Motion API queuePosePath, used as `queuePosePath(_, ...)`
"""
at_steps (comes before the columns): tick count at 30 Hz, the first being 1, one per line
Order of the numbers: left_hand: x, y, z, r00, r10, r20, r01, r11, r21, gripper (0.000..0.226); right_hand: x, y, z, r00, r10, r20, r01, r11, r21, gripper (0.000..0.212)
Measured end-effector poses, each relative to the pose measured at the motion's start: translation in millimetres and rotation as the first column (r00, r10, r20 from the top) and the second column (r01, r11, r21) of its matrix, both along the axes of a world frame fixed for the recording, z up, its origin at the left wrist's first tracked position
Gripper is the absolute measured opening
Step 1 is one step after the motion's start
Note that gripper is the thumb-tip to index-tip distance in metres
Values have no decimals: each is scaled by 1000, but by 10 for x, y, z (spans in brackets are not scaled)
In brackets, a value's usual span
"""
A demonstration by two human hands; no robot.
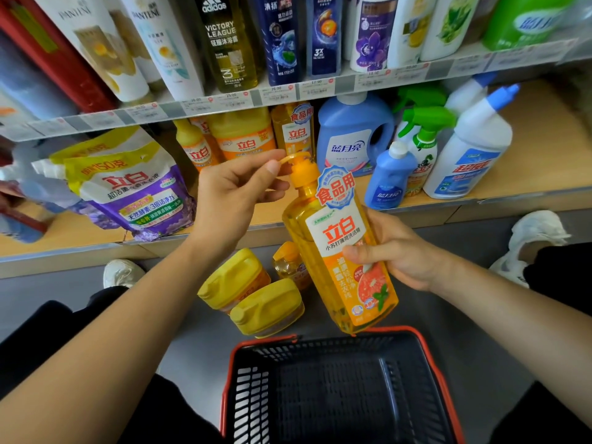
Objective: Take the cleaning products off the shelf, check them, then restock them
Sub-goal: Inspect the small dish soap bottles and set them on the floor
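Note:
My right hand [403, 254] grips the lower body of an orange dish-soap pump bottle [333, 248], held tilted in front of the lower shelf. My left hand [234, 197] pinches the bottle's pump spout between thumb and forefinger. Two yellow-capped orange jugs [253, 296] and a small orange bottle [290, 264] stand on the floor below the held bottle. More orange bottles of the same brand [243, 136] stand on the lower shelf [499, 193], behind my left hand.
A black basket with a red rim [336, 389] sits on the floor in front of me, nothing visible inside. The lower shelf holds purple refill pouches [134, 190] at left, blue detergent bottles [355, 133] and white spray and toilet-cleaner bottles [471, 149] at right. Shampoo bottles [230, 40] fill the upper shelf.

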State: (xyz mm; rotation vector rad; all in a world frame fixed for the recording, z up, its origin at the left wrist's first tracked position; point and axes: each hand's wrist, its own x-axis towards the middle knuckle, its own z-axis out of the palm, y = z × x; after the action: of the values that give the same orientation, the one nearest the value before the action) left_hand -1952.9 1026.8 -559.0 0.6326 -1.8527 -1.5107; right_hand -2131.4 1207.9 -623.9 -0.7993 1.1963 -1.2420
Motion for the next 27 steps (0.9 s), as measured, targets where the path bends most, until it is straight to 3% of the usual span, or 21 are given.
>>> queuePosePath(3,4,-36,-10,995,-68,-80,84,972,220,30,-17,-9,-15,1000,7,1,-7,1000,2,62)
queuePosePath(6,13,-41,-13,983,-101,-155,146,938,315,35,-30,-17,-13,1000,9,6,-9,1000,0,66)
queuePosePath(13,38,-44,-11,978,-116,-172,163,943,290,37,-67,-12,-32,998,-7,-58,5,1000,-26,67)
queuePosePath(18,7,-67,-8,989,-140,-43,147,950,276,31,-77,4,-21,981,-36,-193,24,998,-65,74)
queuePosePath(27,34,-60,-8,942,-320,104,277,913,299,21,-99,73,-14,903,-90,-419,42,992,-122,82)
